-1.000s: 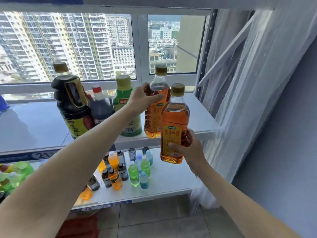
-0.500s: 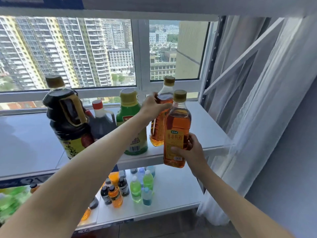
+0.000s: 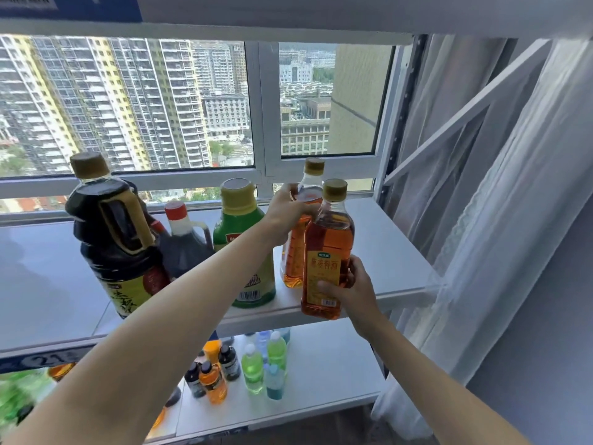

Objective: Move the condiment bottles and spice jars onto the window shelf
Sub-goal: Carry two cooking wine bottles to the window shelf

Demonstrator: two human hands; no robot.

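A person's left hand (image 3: pixel 286 209) wraps the shoulder of an amber bottle (image 3: pixel 296 252) standing on the window shelf (image 3: pixel 388 252), while the right hand (image 3: pixel 349 285) grips a second amber bottle (image 3: pixel 327 252) low on its label, fingers curled round the front. This second bottle is upright at the shelf's front edge; its base overlaps the edge, so whether it rests on the shelf or hangs just off it cannot be told. The two amber bottles stand just beside each other, the nearer one covering much of the farther.

To the left on the same shelf stand a green bottle (image 3: pixel 239 248), a small dark bottle with a red cap (image 3: pixel 183 242) and a large dark jug (image 3: pixel 110 232) (the left forearm crosses the lower parts of the first two, hiding part of their labels). The label text is too small to read.

On the lower shelf (image 3: pixel 337 364) a cluster of small bottles (image 3: pixel 244 367) in orange, green, blue and black stands partly hidden by the shelf above and the arm. The far left is blurred green, its contents unclear. A sheer curtain (image 3: pixel 513 220) hangs at right.
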